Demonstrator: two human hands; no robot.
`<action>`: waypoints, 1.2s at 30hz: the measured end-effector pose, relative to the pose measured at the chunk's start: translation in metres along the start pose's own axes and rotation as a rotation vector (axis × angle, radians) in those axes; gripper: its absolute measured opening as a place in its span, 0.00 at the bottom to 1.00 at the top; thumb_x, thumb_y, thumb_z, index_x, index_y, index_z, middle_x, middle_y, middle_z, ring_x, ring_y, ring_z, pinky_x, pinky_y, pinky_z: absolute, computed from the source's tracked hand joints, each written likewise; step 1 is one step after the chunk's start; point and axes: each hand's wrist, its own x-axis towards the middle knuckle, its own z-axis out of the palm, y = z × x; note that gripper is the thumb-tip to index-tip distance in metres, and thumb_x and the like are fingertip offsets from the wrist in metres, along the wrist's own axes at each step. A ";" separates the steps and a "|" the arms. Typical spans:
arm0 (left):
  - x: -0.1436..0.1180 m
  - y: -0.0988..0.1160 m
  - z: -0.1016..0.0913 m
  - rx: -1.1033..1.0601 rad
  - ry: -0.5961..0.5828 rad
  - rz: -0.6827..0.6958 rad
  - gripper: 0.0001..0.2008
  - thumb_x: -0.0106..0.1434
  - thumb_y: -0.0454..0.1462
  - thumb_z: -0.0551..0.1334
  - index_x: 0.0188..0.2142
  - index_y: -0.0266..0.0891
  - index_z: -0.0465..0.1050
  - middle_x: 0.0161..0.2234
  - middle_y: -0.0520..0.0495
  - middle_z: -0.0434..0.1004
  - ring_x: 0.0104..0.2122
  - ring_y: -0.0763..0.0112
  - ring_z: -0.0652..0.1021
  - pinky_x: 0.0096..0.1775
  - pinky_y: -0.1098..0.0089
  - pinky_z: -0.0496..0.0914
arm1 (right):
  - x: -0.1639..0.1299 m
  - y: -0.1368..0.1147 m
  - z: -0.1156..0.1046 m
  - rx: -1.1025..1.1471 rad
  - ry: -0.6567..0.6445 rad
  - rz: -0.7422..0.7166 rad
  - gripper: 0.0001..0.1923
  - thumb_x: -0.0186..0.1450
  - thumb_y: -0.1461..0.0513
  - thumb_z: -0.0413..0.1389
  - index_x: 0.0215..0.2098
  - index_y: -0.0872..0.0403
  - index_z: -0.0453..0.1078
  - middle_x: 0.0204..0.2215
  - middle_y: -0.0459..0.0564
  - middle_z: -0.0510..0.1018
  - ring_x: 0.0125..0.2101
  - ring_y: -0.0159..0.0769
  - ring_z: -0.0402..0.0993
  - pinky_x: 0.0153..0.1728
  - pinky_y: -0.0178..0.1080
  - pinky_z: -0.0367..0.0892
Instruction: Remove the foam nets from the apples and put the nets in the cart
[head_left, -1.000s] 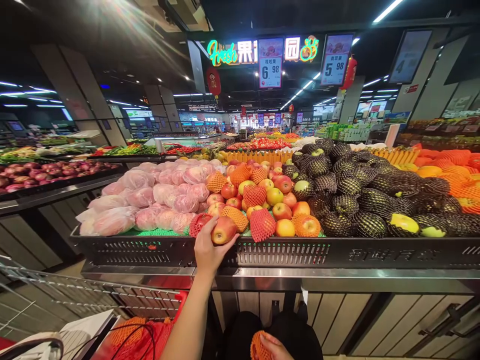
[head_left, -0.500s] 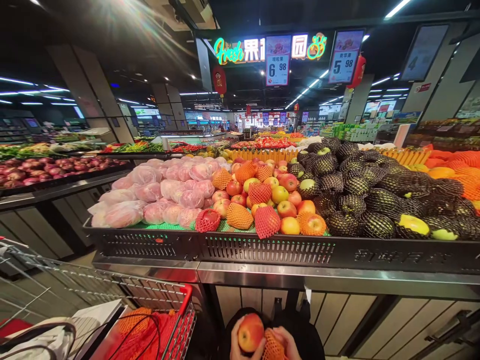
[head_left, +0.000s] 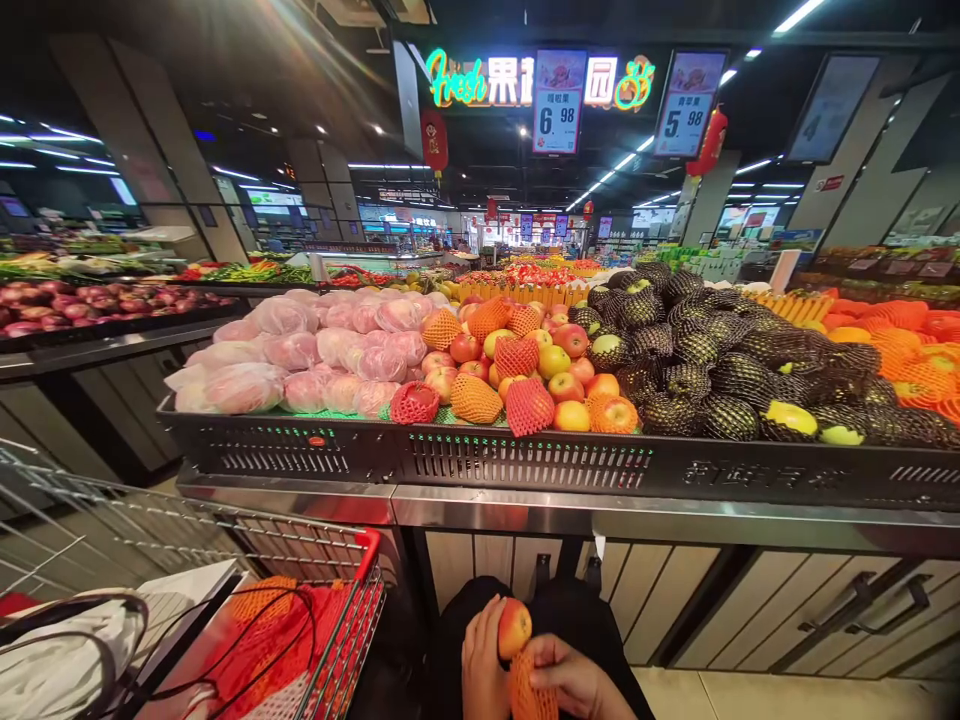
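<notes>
My left hand wraps a smooth, round red-yellow apple low against my dark clothes. Just beneath the apple, my right hand pinches a springy orange foam net sleeve, its lower end cut off by the frame. Beyond both hands, a ridged black fruit bin.

The apple sits between both hands, left hand beside it, right hand below on the net sleeve. The cart stands left (near the person); the fruit bin lies ahead.
</notes>
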 end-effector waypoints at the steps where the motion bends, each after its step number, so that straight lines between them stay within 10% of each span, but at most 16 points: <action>1: -0.003 -0.001 0.000 0.021 -0.011 0.041 0.25 0.58 0.36 0.62 0.56 0.44 0.73 0.56 0.42 0.77 0.55 0.51 0.76 0.54 0.53 0.72 | 0.005 0.002 0.001 -0.016 0.032 -0.018 0.16 0.40 0.66 0.73 0.26 0.57 0.76 0.24 0.45 0.77 0.28 0.34 0.73 0.35 0.38 0.66; 16: -0.003 -0.020 -0.003 0.078 0.026 0.376 0.40 0.46 0.33 0.66 0.61 0.40 0.67 0.53 0.39 0.78 0.48 0.52 0.78 0.50 0.58 0.74 | 0.044 0.004 0.012 0.000 0.256 -0.352 0.16 0.46 0.55 0.73 0.26 0.54 0.77 0.23 0.45 0.79 0.24 0.33 0.71 0.29 0.35 0.64; 24: -0.006 -0.019 0.004 -0.068 -0.132 0.180 0.39 0.45 0.33 0.66 0.60 0.42 0.68 0.56 0.38 0.76 0.52 0.45 0.76 0.54 0.51 0.70 | 0.032 0.019 -0.007 0.098 0.070 -0.065 0.28 0.50 0.47 0.70 0.46 0.50 0.79 0.48 0.53 0.81 0.53 0.47 0.74 0.53 0.45 0.69; 30: -0.005 0.005 -0.009 -0.406 -0.138 0.076 0.31 0.53 0.36 0.64 0.59 0.45 0.70 0.58 0.37 0.70 0.56 0.45 0.69 0.58 0.49 0.64 | 0.043 0.025 -0.008 0.062 0.117 -0.006 0.26 0.53 0.47 0.67 0.45 0.52 0.76 0.41 0.55 0.83 0.40 0.46 0.80 0.33 0.43 0.74; 36: 0.003 0.026 -0.028 -0.723 -0.186 -0.233 0.19 0.62 0.53 0.60 0.37 0.43 0.79 0.51 0.39 0.71 0.52 0.49 0.70 0.53 0.56 0.66 | 0.057 0.024 -0.004 0.127 0.128 0.023 0.28 0.56 0.46 0.62 0.50 0.49 0.72 0.44 0.55 0.83 0.38 0.45 0.81 0.33 0.44 0.73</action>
